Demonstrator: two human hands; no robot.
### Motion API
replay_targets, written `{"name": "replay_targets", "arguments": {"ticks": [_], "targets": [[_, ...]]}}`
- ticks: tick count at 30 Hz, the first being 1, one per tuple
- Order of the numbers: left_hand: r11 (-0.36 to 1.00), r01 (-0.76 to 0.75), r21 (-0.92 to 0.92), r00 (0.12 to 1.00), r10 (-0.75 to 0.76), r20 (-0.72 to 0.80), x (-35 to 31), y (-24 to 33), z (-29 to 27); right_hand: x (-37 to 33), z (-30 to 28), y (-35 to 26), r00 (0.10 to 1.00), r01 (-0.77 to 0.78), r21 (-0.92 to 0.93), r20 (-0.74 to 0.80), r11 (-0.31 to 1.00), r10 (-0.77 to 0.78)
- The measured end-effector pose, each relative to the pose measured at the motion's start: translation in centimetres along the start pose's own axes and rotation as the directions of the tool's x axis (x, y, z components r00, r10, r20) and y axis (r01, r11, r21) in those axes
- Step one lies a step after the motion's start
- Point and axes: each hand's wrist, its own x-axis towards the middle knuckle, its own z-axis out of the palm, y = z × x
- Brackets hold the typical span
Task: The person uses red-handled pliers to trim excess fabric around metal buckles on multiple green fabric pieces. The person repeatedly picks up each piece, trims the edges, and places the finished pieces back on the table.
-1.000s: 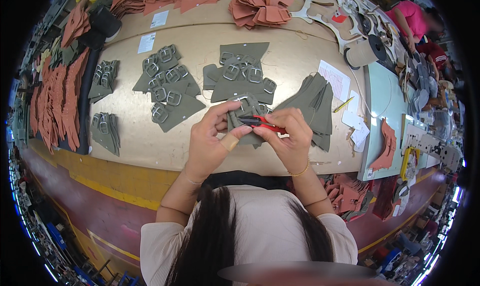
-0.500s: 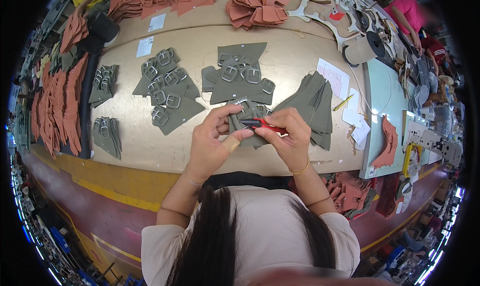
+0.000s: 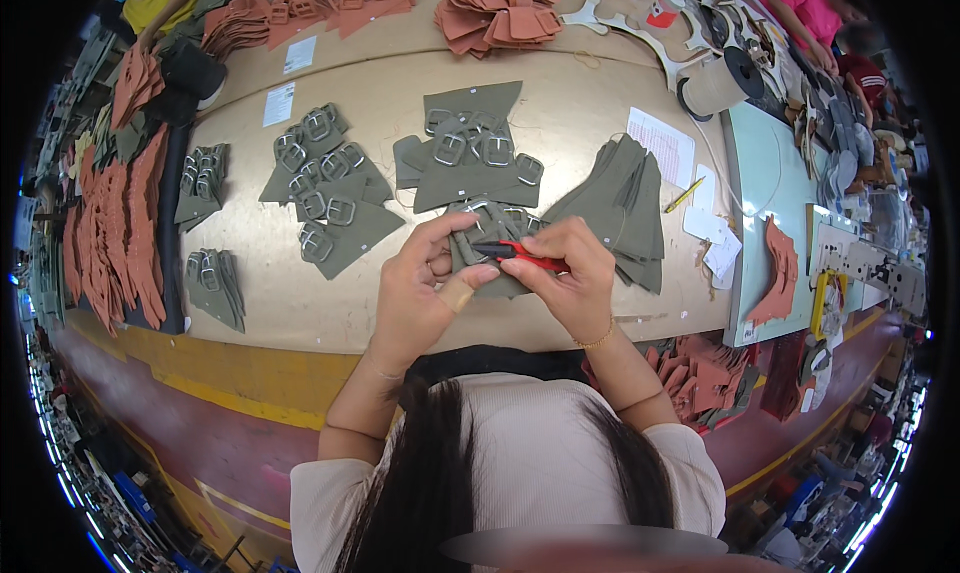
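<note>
Just beyond the near table edge, my left hand pinches a dark green shoe-upper piece between thumb and fingers. My right hand is closed on red-handled thread snips, their dark blades pointing left against the held piece. The blade tips are partly hidden by the piece and my left fingers. Right behind my hands lie more green pieces with silver buckles. Farther back is a larger group of buckled green pieces. A fanned stack of plain green pieces rests right of my right hand.
Buckled green pieces lie left, with smaller stacks beyond. Rust-coloured pieces hang at the far left and lie at the back. A thread spool, a yellow pen and paper sit right. Other people work at both far corners.
The whole view has shifted slightly. My hands keep nearly the same pose, while the snips' blades have turned a little against the green piece.
</note>
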Motion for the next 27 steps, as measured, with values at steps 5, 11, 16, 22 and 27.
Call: {"name": "replay_targets", "arguments": {"ticks": [5,11,16,22,27], "targets": [[0.989,0.036,-0.143,0.999,-0.032,0.032,0.1,0.3,0.0,0.0,0.0,0.6,0.975,-0.193,0.249,-0.059,0.949,0.214],[0.991,0.065,-0.113,0.986,-0.046,0.162,0.1,0.4,-0.9,3.1,-2.6,1.4,0.930,-0.362,0.335,0.187,0.870,0.315],[0.993,-0.064,-0.101,0.993,0.073,0.090,0.5,-0.3,-0.5,4.4,-1.9,0.6,0.850,-0.453,0.228,0.403,0.862,0.341],[0.915,-0.156,0.371,0.978,0.197,-0.074,1.2,0.2,0.1,3.7,-0.5,0.3,0.822,-0.570,0.419,0.298,0.707,0.486],[0.853,-0.254,0.456,0.953,0.300,-0.030,1.5,0.0,-0.3,3.3,-0.4,1.0,0.852,-0.509,0.491,0.166,0.707,0.497]]}}
